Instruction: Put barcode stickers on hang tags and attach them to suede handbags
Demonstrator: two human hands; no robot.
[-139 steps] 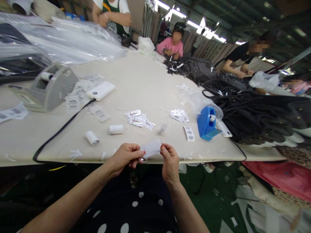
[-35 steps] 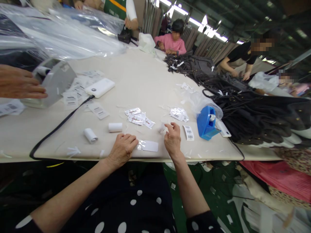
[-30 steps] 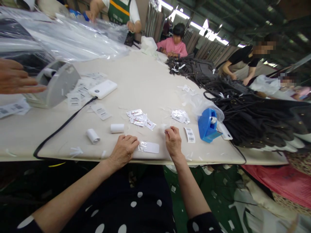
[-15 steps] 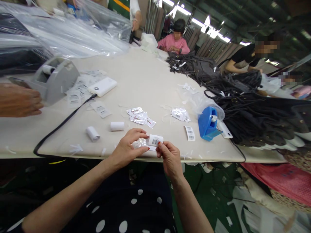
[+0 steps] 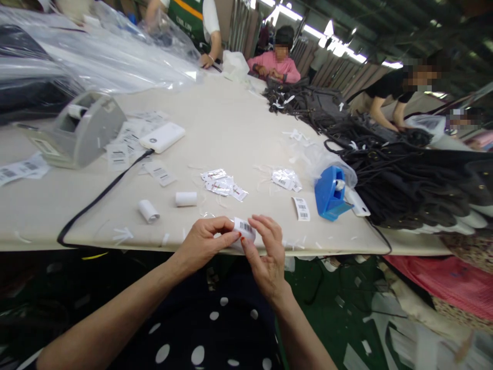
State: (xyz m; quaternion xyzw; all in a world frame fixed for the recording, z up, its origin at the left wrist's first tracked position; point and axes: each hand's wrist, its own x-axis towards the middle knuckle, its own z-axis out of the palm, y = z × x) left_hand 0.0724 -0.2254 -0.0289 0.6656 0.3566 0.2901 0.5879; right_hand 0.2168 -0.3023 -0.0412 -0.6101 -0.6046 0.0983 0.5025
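Observation:
Close to the table's front edge, my left hand [image 5: 212, 237] pinches the left end of a white barcode label [image 5: 244, 228]. The label curls a little, with its printed bars facing up. My right hand [image 5: 267, 245] is at the label's right end, thumb and fingers apart; whether the fingertips touch it I cannot make out. Clear film shows partly under my hands. Beyond them lie a pile of tags in clear packets [image 5: 221, 184] and a smaller pile of tags [image 5: 286, 179]. A strip of barcode labels [image 5: 301, 209] is to the right, beside a blue tape dispenser [image 5: 330, 192].
Two white paper rolls [image 5: 186, 199] lie left of my hands. Farther left are a grey tape dispenser [image 5: 82, 128], a white power bank [image 5: 163, 137] with a black cable, and loose label sheets [image 5: 127, 141]. Dark garments [image 5: 416, 180] are heaped right. Several people work around the table.
My right hand has opened from its pinch, while my left hand has closed on the label, which now tilts. The co-worker's hand at the left has gone, and labels show there.

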